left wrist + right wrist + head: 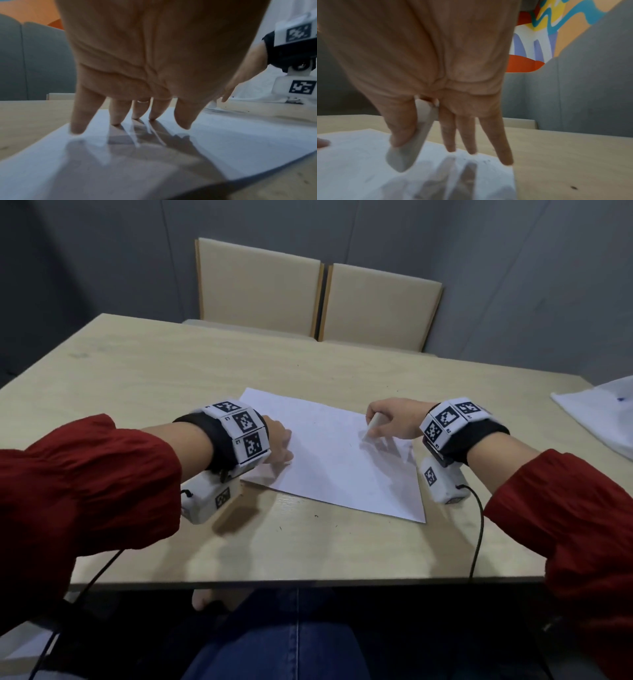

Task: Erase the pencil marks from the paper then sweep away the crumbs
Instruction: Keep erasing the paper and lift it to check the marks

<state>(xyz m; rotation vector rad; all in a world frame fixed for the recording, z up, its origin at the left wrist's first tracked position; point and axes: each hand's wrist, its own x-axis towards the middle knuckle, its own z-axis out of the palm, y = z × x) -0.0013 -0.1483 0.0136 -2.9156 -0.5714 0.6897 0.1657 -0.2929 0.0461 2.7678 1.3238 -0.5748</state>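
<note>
The sheet of paper point(337, 455) is pinned flat on the wooden table point(171, 378) by the spread, straight fingertips point(77, 129) of the left hand point(279, 445). A white eraser point(412, 140) is pinched in the right hand point(390, 419), its tip set on the paper's right part. If the pinning is loosened, the sheet could be creased or dragged by the eraser; dark crumbs point(485, 161) could be smeared.

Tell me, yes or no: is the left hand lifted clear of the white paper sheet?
No, the left hand presses its spread fingertips onto the white paper sheet.
</note>
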